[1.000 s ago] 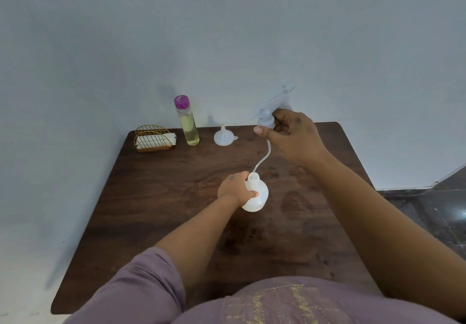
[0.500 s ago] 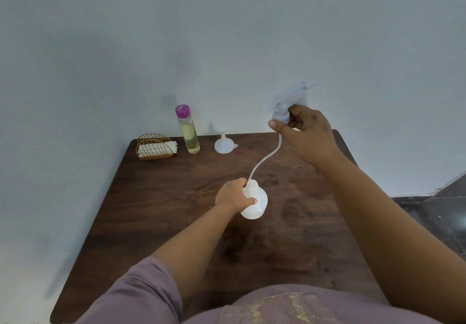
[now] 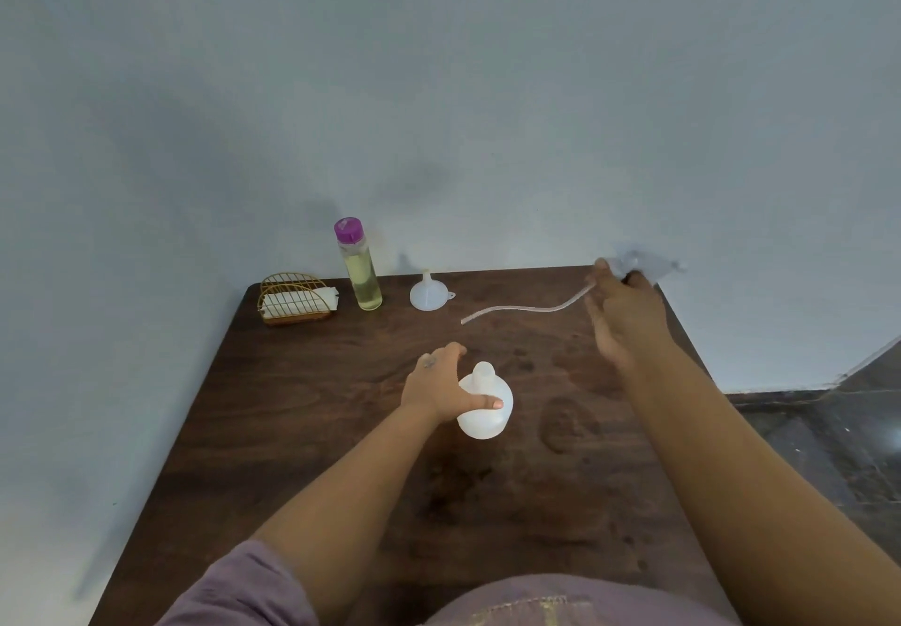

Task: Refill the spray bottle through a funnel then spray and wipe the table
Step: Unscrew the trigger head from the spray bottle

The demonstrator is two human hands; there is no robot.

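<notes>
- Desk: dark wood, against the wall.
- Bottle: mid-desk, upright, open neck pointing up; left hand curls round it.
- Right hand: right of the bottle, at the far edge, gripping the sprayer; its tube trails leftward.
- Funnel: behind the bottle, spout up.

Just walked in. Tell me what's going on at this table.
A person is refilling a spray bottle. Their left hand steadies the open white bottle on the wooden table. Their right hand holds the removed sprayer head at the far right corner, its dip tube trailing over the tabletop. The funnel and the purple-capped refill bottle stand untouched at the back.
</notes>
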